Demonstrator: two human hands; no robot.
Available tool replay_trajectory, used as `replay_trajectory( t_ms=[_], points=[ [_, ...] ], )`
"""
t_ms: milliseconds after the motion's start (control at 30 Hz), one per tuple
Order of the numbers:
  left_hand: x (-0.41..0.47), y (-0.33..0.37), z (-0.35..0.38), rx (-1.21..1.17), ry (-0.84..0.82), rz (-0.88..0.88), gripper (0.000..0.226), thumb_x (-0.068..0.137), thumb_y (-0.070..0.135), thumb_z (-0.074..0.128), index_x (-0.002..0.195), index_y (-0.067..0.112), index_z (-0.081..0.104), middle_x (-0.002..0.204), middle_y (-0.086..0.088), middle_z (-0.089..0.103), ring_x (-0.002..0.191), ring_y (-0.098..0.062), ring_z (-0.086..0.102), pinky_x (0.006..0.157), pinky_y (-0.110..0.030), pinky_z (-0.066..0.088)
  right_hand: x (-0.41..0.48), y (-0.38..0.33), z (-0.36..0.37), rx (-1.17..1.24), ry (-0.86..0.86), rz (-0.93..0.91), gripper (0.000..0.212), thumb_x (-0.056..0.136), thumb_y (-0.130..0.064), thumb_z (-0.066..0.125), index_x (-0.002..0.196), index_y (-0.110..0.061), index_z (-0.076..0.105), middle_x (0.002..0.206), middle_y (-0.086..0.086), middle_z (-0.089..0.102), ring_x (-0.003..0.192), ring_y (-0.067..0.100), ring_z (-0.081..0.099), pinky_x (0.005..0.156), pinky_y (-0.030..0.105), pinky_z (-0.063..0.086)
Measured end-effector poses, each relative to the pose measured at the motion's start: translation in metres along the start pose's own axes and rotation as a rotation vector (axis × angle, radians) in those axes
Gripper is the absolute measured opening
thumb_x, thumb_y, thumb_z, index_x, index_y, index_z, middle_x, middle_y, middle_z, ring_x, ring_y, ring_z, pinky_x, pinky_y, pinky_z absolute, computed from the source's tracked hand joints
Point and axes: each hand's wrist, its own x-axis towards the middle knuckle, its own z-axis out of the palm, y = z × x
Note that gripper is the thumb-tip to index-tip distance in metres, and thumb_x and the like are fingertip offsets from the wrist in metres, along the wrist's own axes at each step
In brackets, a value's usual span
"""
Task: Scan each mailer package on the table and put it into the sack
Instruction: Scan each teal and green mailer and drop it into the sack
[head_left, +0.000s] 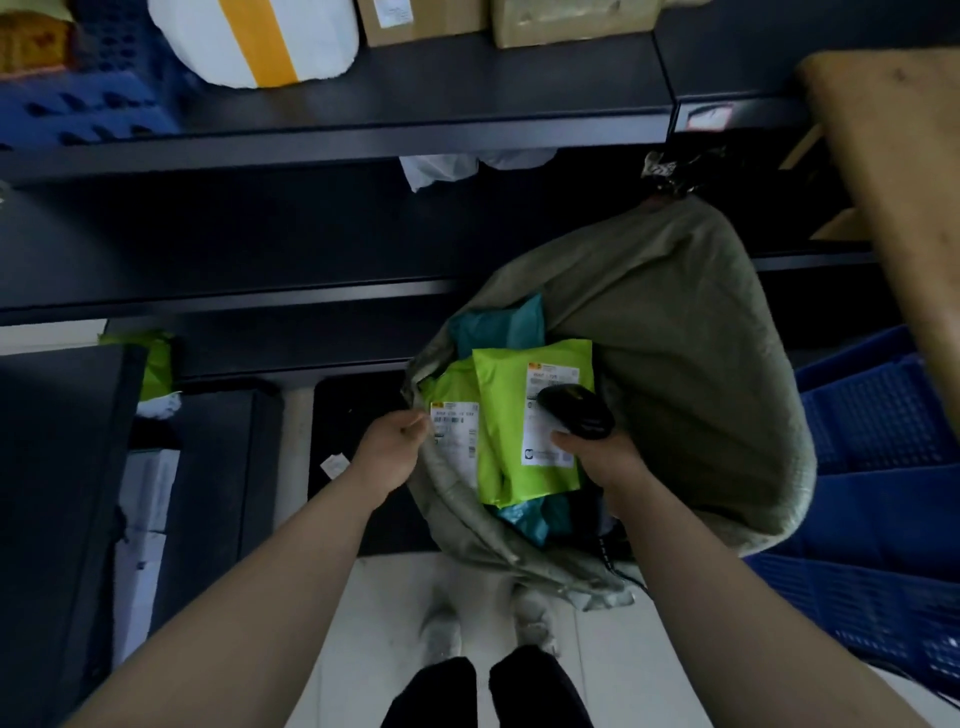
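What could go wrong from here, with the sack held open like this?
The left hand pinches only one edge of the sack; if it slips, the mouth may sag shut. The right hand holds the scanner low over the top green mailer, so it might drop in or snag.

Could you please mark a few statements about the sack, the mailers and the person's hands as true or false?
1. The left hand grips the rim of the sack. True.
2. The right hand is empty. False: it holds a black barcode scanner.
3. Lime-green mailers with white labels lie inside the sack. True.
4. The sack is tied shut. False: its mouth is open, and the mailers show inside.
5. A teal mailer lies in the sack behind the green ones. True.
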Motion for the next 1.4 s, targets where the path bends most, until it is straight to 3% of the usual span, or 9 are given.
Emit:
replay_trajectory(
  t_ms=[133, 233, 367, 433, 567, 767, 1033, 1200, 1400],
  points=[
    [-0.021, 0.010, -0.012, -0.076, 0.010, 0.025, 0.034, 0.099, 0.032, 0.049, 0.123, 0.011, 0.063, 0.123, -0.004, 0.064, 0.116, -0.018, 0.057, 0.102, -0.033, 0.044, -0.031, -0.010, -0.006, 0.017, 0.001, -0.029, 0.048, 0.085, -0.003, 0.073, 0.129, 0.006, 0.056, 0.125, 0.013, 0.061, 0.099, 0.019, 0.056, 0.073, 0.020, 0.049],
    [-0.041, 0.027, -0.020, 0.052, -0.045, 0.056, 0.037, 0.101, 0.027, 0.046, 0.129, 0.006, 0.057, 0.128, -0.007, 0.060, 0.116, -0.016, 0.053, 0.093, -0.022, 0.038, -0.065, -0.016, -0.019, -0.011, 0.043, -0.023, 0.047, 0.082, -0.011, 0.077, 0.124, 0.002, 0.061, 0.117, 0.016, 0.065, 0.103, 0.028, 0.061, 0.087, 0.038, 0.050],
    [-0.070, 0.052, -0.024, 0.336, -0.141, 0.136, 0.040, 0.101, 0.024, 0.046, 0.132, 0.000, 0.052, 0.137, -0.013, 0.054, 0.125, -0.026, 0.051, 0.093, -0.022, 0.035, -0.124, -0.018, -0.056, 0.006, 0.049, -0.027, 0.028, 0.083, -0.015, 0.076, 0.105, -0.001, 0.067, 0.086, 0.013, 0.064, 0.071, 0.022, 0.059, 0.059, 0.028, 0.046],
    [-0.089, 0.072, -0.020, 0.450, -0.176, 0.202, 0.043, 0.100, 0.027, 0.046, 0.134, 0.000, 0.050, 0.141, -0.015, 0.050, 0.127, -0.028, 0.049, 0.099, -0.027, 0.037, -0.158, -0.017, -0.079, 0.032, 0.052, -0.029, 0.020, 0.083, -0.015, 0.076, 0.095, -0.001, 0.068, 0.079, 0.015, 0.065, 0.062, 0.022, 0.058, 0.053, 0.026, 0.046],
    [-0.147, 0.127, 0.006, 0.673, -0.170, 0.449, 0.047, 0.099, 0.031, 0.048, 0.139, 0.008, 0.047, 0.144, -0.010, 0.048, 0.130, -0.026, 0.046, 0.104, -0.029, 0.038, -0.226, -0.005, -0.138, 0.027, 0.099, -0.074, 0.012, 0.082, -0.014, 0.075, 0.086, -0.005, 0.068, 0.075, 0.012, 0.068, 0.054, 0.019, 0.060, 0.050, 0.026, 0.045],
    [-0.256, 0.205, 0.082, 0.973, -0.135, 0.899, 0.041, 0.098, 0.039, 0.045, 0.134, 0.020, 0.051, 0.130, -0.001, 0.055, 0.114, -0.022, 0.056, 0.093, -0.039, 0.048, -0.320, 0.023, -0.253, -0.022, 0.187, -0.113, 0.015, 0.084, -0.010, 0.070, 0.072, -0.009, 0.062, 0.052, 0.000, 0.063, 0.040, 0.012, 0.054, 0.044, 0.020, 0.045],
    [-0.395, 0.258, 0.226, 1.154, -0.074, 1.283, 0.032, 0.097, 0.039, 0.044, 0.112, 0.018, 0.062, 0.113, 0.001, 0.063, 0.101, -0.021, 0.058, 0.083, -0.036, 0.049, -0.390, 0.075, -0.428, 0.004, 0.364, -0.173, 0.013, 0.085, -0.018, 0.073, 0.088, -0.006, 0.067, 0.069, 0.006, 0.068, 0.049, 0.015, 0.054, 0.049, 0.026, 0.046],
    [-0.442, 0.281, 0.299, 1.119, -0.041, 1.307, 0.043, 0.097, 0.042, 0.045, 0.132, 0.020, 0.056, 0.127, 0.000, 0.060, 0.113, -0.021, 0.056, 0.092, -0.037, 0.048, -0.398, 0.087, -0.519, -0.042, 0.406, -0.218, 0.012, 0.085, -0.017, 0.072, 0.092, -0.010, 0.065, 0.069, 0.004, 0.067, 0.048, 0.014, 0.053, 0.051, 0.026, 0.045],
    [-0.445, 0.316, 0.353, 1.121, 0.023, 1.285, 0.040, 0.096, 0.040, 0.047, 0.130, 0.022, 0.057, 0.124, 0.000, 0.063, 0.109, -0.021, 0.059, 0.090, -0.037, 0.049, -0.372, 0.064, -0.598, -0.040, 0.399, -0.276, 0.013, 0.085, -0.016, 0.071, 0.095, -0.011, 0.065, 0.070, 0.005, 0.067, 0.050, 0.014, 0.052, 0.050, 0.026, 0.044]
  ],
)
